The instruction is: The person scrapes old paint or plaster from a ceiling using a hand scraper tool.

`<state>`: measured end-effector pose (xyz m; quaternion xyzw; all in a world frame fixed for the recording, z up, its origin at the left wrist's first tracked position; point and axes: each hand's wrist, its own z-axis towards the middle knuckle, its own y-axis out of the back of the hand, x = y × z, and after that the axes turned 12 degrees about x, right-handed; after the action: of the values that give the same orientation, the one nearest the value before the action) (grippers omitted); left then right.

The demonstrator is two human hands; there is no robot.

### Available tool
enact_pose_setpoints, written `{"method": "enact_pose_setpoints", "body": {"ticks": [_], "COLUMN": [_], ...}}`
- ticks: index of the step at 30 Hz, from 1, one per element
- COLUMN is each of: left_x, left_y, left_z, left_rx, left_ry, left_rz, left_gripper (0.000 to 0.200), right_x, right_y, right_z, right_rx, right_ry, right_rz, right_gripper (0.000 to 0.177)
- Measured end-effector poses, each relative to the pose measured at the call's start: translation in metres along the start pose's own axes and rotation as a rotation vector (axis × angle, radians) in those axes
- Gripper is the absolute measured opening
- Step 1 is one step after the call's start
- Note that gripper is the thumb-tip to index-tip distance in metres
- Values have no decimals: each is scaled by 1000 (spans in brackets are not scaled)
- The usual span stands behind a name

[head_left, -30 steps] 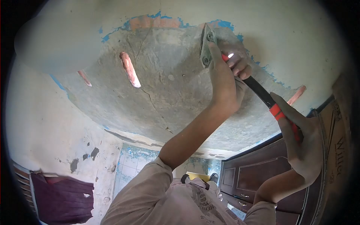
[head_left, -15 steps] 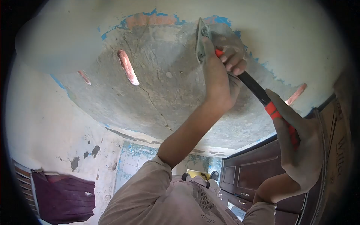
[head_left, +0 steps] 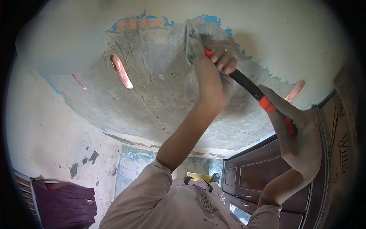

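A scraper with a flat metal head (head_left: 190, 42) and a long black shaft (head_left: 246, 84) slants across the view, its head against a bare grey cement patch (head_left: 152, 76) on the wall. My left hand (head_left: 213, 63) is closed around the scraper just behind the head, near a red part. Lower down, my right hand (head_left: 299, 131) wraps the red and black rear grip (head_left: 280, 114). Ragged blue paint (head_left: 207, 18) and an orange-pink strip (head_left: 139, 23) border the upper edge of the patch. The blade's contact edge is hard to make out.
Reddish slots (head_left: 121, 72) cut into the patch. A dark wooden cabinet (head_left: 259, 168) stands at lower right, beside a cardboard box (head_left: 335, 145). A purple curtain (head_left: 65, 204) hangs at lower left. Below is a yellow object (head_left: 199, 176) by a shoe.
The view has shifted, so most of the wall appears further left. Against the wall, the scraper and both hands have moved slightly left. Both hands keep their hold.
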<state>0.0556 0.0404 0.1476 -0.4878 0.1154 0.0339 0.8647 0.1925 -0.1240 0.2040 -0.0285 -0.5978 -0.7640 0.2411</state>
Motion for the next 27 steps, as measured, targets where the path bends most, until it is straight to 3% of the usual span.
{"method": "enact_pose_setpoints", "body": {"ticks": [9,12,15,19,20,23,27], "left_x": [-20,-3,4,-23,-22,-13,-2], "left_y": [0,-11,-5,-6,3,10,-10], "left_z": [-1,-3,2,-3,-1,3,0], "left_rx": [22,-71,-11,-46,51,49,-25], "left_ry": [-19,-40,34,-51,-36,-75,27], "left_rz": [-97,-72,-111,-116,-176,-39,-153], "left_gripper": [39,38,44,39,41,42,45], "right_x": [9,11,11,22,21,14,19], "right_y": [-1,8,10,3,0,-3,9], "right_z": [16,7,4,18,19,12,4], "right_rx": [61,56,71,64,67,26,34], "right_ry": [14,-22,-27,34,55,-3,-75], "right_rz": [16,-36,-53,-18,4,-1,-18], "right_gripper": [43,42,41,41,40,40,41]}}
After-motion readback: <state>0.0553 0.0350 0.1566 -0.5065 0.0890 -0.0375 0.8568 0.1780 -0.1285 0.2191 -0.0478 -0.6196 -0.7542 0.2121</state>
